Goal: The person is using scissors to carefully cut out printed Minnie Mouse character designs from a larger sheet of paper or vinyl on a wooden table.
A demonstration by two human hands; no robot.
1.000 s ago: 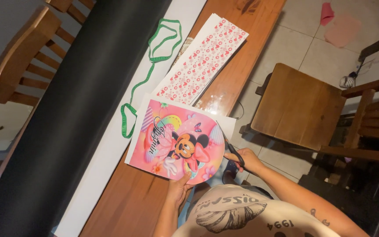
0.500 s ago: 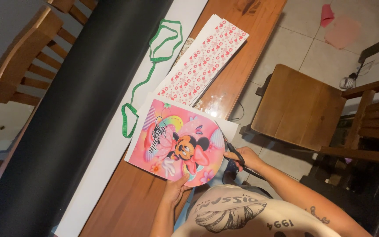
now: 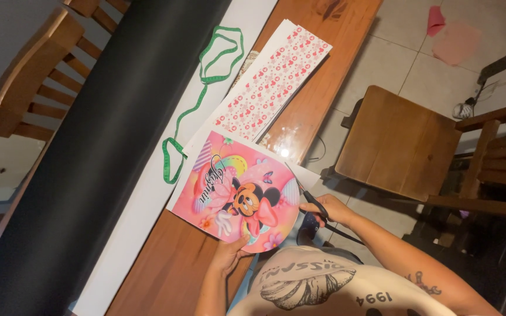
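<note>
A pink cartoon-mouse print point(image 3: 238, 196), cut round along one side, lies on the wooden table point(image 3: 165, 269). My left hand point(image 3: 229, 253) grips the print's near edge from below. My right hand point(image 3: 330, 209) holds black-handled scissors point(image 3: 313, 203), whose blades meet the print's right edge where a white paper margin still sticks out. My arms reach out from my light printed shirt at the bottom of the view.
A long sheet patterned with red hearts point(image 3: 270, 88) lies beyond the print. A green measuring tape point(image 3: 206, 79) loops over a white strip point(image 3: 147, 193) beside a wide black band point(image 3: 118, 134). A wooden stool point(image 3: 399, 146) stands on the tiled floor at right, with pink scraps point(image 3: 455, 38) farther off.
The print has turned slightly and my left hand has shifted its hold on the near edge. The scissors stay at the right edge.
</note>
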